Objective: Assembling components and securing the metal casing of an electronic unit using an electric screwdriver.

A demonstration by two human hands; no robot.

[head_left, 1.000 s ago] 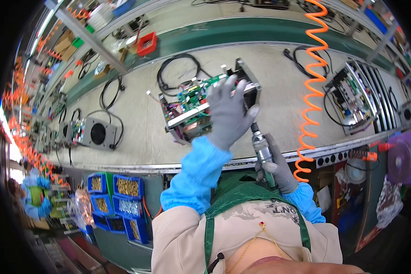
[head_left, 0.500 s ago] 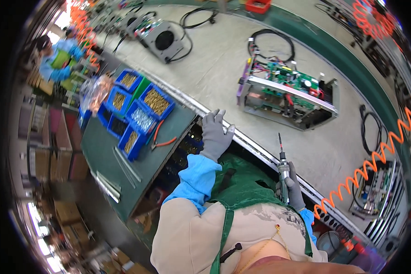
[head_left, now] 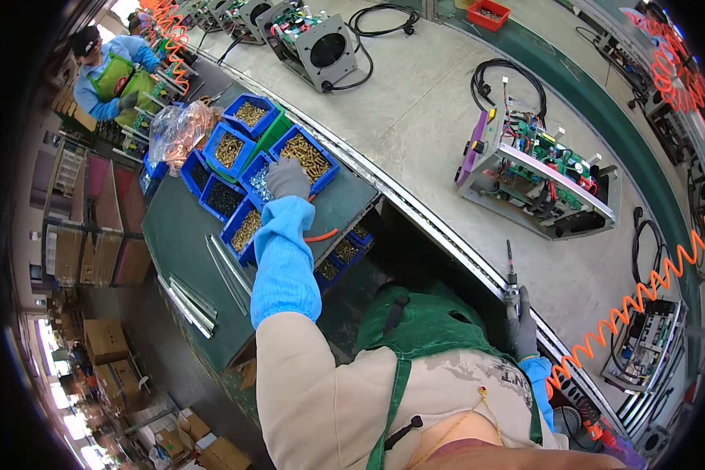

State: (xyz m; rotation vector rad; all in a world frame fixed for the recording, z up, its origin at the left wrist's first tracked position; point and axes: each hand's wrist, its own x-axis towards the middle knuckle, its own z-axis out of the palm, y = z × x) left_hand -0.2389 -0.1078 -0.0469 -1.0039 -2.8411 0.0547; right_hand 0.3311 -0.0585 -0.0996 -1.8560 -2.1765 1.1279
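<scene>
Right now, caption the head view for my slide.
Left hand at blue parts bins, right hand holding a screwdriver.

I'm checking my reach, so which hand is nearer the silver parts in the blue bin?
Left. Your left hand is at the silver parts, partly hiding them; your right hand is well to their right, holding the screwdriver.

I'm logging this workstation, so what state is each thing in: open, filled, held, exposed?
Grey-gloved left hand: over blue plastic bin of silvery parts, fingertips hidden
Blue bin: open, holding parts
Grey-gloved right hand: closed around silver cylindrical screwdriver
Screwdriver: held, bit fitted
Silver metal-framed unit: uncovered, green circuit board exposed
Grey square-faced metal unit: uncovered
Red plastic tray: open, holding small items
</scene>
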